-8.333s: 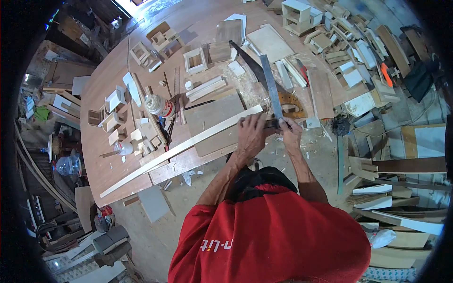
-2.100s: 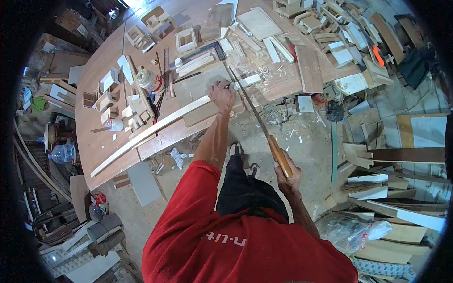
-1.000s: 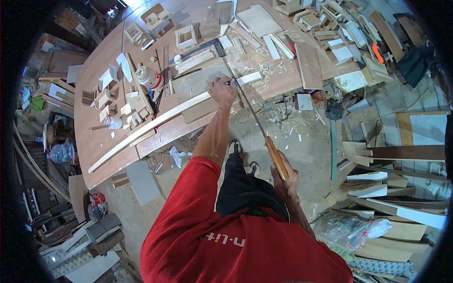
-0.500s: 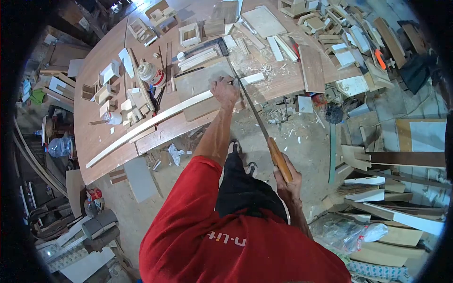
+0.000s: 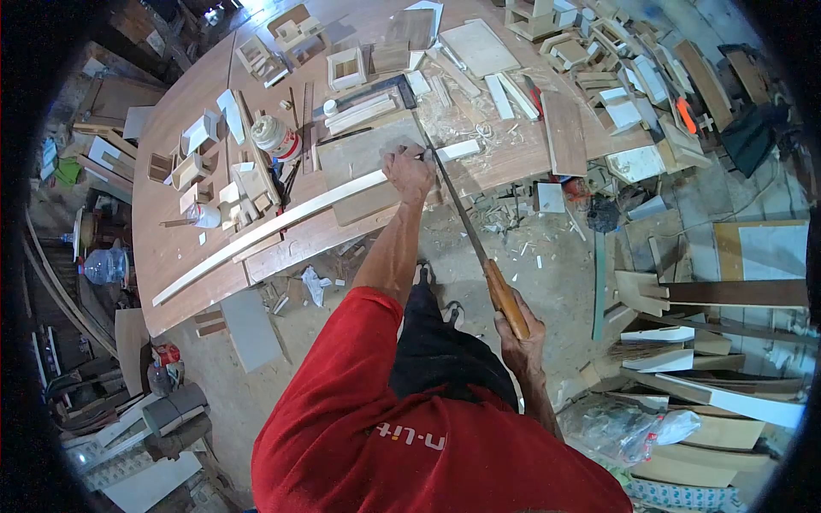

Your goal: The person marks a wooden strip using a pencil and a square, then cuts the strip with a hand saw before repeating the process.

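A long pale wooden strip (image 5: 282,221) lies across the near part of the workbench, reaching past its front edge on the left. My left hand (image 5: 410,173) is closed over the strip near its right end, pressing it against a flat board (image 5: 372,154). In my right hand (image 5: 523,335) is the wooden handle of a handsaw (image 5: 463,212). Its narrow dark blade slants up and left, crossing the strip just right of my left hand. How deep the blade sits in the wood cannot be made out.
On the workbench (image 5: 192,278) are a white glue jar (image 5: 275,138), small wooden box frames (image 5: 345,68), loose offcuts and shavings. Scrap wood (image 5: 637,98) is heaped at the right. Below, boards (image 5: 701,406) and a clear plastic bag (image 5: 620,427) crowd the right side of the floor.
The saw and my right hand have shifted slightly back toward my body. My left hand stays on the strip, and the whole view has moved a little.
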Motion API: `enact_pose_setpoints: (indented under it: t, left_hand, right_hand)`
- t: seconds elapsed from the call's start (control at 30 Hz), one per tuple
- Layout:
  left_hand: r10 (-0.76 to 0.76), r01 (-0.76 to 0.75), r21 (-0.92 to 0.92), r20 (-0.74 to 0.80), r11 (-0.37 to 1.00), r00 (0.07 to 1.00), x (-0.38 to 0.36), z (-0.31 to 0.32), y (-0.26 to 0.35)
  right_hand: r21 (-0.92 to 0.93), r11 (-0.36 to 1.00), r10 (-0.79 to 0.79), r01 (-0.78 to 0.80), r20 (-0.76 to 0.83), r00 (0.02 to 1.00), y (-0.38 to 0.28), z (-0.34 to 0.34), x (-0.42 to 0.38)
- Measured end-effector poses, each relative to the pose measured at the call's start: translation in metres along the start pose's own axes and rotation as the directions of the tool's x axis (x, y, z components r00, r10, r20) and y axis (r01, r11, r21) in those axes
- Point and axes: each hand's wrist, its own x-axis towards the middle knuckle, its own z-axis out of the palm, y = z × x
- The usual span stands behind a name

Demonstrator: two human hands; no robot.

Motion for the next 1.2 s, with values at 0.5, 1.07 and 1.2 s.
enact_pose_setpoints:
  t: [0.5,1.07,1.2]
  left_hand:
    - [0.02,-0.023,-0.054,-0.046,0.998,0.999,0.0,0.007,-0.006]
    - [0.115,-0.114,0.017,-0.052,0.993,0.992,-0.002,0.001,-0.005]
    - [0.125,-0.123,-0.055,0.032,0.991,0.992,-0.007,-0.007,-0.008]
  right_hand:
    - [-0.071,0.958,0.283,-0.276,0.111,0.953,-0.005,0.002,0.014]
    - [-0.058,0.998,0.032,-0.03,0.036,0.999,0.01,0.026,0.028]
    - [-0.038,0.998,0.047,-0.045,0.057,0.997,0.006,0.027,0.027]
